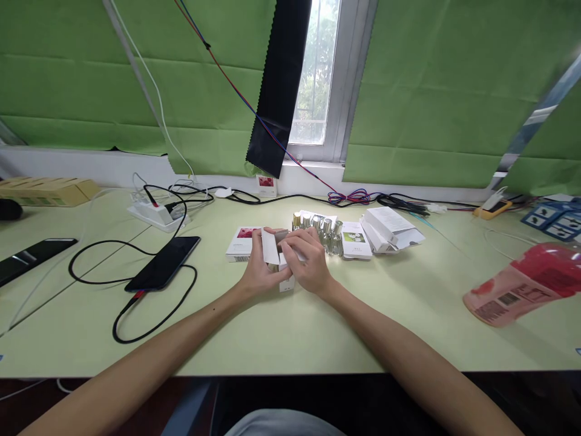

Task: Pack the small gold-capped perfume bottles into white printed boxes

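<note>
Near the middle of the table, my left hand [259,266] is closed around a small white cardboard box [270,247] whose flap stands up. My right hand [308,260] is at the box's right side, fingers bent together against its opening; what lies between those fingertips is hidden. Just behind my right hand stand several small glass bottles [334,242] with gold and silver caps. To the left of the box lies a white box with a red picture [239,244]. Right of the bottles is a white box with a green picture [356,241].
Opened white cartons [391,229] lie at the right back. A phone [163,263] with a looping black cable is on the left, near a power strip [155,215]. A pink cup with a red lid [517,284] lies tilted at the right. Cables run along the wall.
</note>
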The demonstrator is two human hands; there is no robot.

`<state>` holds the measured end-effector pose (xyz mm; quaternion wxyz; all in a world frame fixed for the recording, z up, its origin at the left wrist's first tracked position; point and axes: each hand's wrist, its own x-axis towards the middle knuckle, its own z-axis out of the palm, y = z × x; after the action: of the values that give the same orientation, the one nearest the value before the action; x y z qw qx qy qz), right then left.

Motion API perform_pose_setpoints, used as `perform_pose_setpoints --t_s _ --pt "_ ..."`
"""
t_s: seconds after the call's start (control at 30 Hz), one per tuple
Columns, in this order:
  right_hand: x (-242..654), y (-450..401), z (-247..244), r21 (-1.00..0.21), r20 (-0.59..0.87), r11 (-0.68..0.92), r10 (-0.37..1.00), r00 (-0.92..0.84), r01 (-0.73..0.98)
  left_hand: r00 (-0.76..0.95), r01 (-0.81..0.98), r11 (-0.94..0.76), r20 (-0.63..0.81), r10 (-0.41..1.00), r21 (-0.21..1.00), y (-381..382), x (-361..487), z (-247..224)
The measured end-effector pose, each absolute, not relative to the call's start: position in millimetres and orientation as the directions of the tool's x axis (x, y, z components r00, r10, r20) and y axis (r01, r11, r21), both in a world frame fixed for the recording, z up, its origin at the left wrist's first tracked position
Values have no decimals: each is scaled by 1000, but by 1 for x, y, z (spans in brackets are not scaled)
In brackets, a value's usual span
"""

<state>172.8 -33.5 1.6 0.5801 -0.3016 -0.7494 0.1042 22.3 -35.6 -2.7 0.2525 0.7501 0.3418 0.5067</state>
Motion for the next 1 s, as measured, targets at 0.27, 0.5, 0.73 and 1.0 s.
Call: perform_pose_setpoints --t_s 0.27,0.5,0.73,1.0 --pt "171 -36 2 -443 867 837 491 -84 321 303 126 -665 610 732 736 -29 17 -7" --pt "170 -37 -1 -474 863 809 506 1 348 302 86 -646 599 742 758 -31 18 1" --pt "171 -39 1 -449 872 781 488 24 434 295 103 -625 576 762 774 -29 16 -1" --pt "170 -38 -1 -460 871 802 491 19 382 292 133 -623 570 768 771 -28 16 -1"
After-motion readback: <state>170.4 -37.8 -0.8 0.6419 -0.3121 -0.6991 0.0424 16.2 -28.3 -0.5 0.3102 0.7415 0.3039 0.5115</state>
